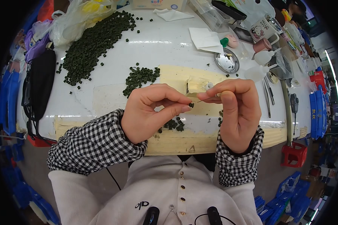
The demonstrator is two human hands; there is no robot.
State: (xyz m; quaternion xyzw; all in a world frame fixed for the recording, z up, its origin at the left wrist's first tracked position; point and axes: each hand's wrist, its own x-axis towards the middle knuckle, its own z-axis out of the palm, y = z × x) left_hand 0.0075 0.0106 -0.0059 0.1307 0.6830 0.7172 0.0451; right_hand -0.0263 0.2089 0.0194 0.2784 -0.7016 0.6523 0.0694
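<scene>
My left hand pinches a small dark ring-like part between thumb and forefinger, over the near middle of the table. Facing it from the right, my right hand is closed on a thin pointed tool. The tool's tip is close to the part; whether they touch I cannot tell. Most of the tool is hidden by my fingers. A small heap of similar dark green-black parts lies just beyond my left hand. Several more parts lie below the fingertips, partly covered by my left hand.
A large pile of the same parts spreads at the far left beside plastic bags. A black pouch lies at the left edge. Beyond my right hand are a round metal dish, white tissue, a mug and tweezers.
</scene>
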